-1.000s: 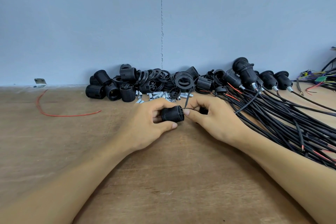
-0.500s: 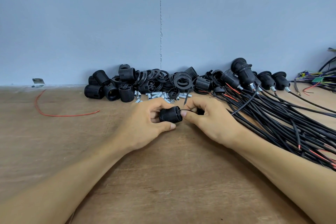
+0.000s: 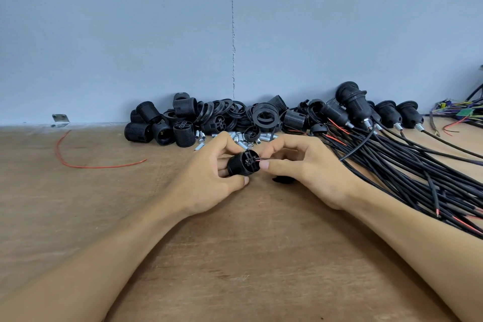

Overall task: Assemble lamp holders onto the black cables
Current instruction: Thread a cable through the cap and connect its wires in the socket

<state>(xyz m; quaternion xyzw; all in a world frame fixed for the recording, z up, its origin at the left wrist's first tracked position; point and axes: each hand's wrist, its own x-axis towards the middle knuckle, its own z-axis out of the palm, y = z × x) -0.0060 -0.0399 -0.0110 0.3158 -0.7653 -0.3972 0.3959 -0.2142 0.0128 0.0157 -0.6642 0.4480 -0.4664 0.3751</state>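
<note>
- The left hand (image 3: 209,178) grips a black lamp holder (image 3: 243,166), with fingers and thumb curled round its ribbed body.
- The holder is near the middle of the wooden table (image 3: 235,256), low over the wood. I cannot tell whether it touches.
- It lies on its side, its slotted end face turned toward the right hand (image 3: 300,167).
- The right hand pinches thin wire ends (image 3: 257,160), one red and one black, between thumb and forefinger, right at that end face.
- A black cable (image 3: 360,146) arcs away from behind the right hand toward the cable bundle (image 3: 418,178) fanned across the table's right side.
- A small black part (image 3: 283,179) lies under the right hand. I cannot tell what it is.
- Against the blue wall (image 3: 130,34) sits a heap of loose shells and rings (image 3: 209,120), with small metal tubes (image 3: 240,137) scattered just in front.
- Right of the heap, several finished holders (image 3: 352,102) sit on cable ends.
- A loose red wire (image 3: 86,165) curls on the table to the left, well apart from the hands.
- A metal bracket (image 3: 60,121) stands by the wall beyond it.
- Coloured wires (image 3: 460,115) lie tangled at the far right edge.
</note>
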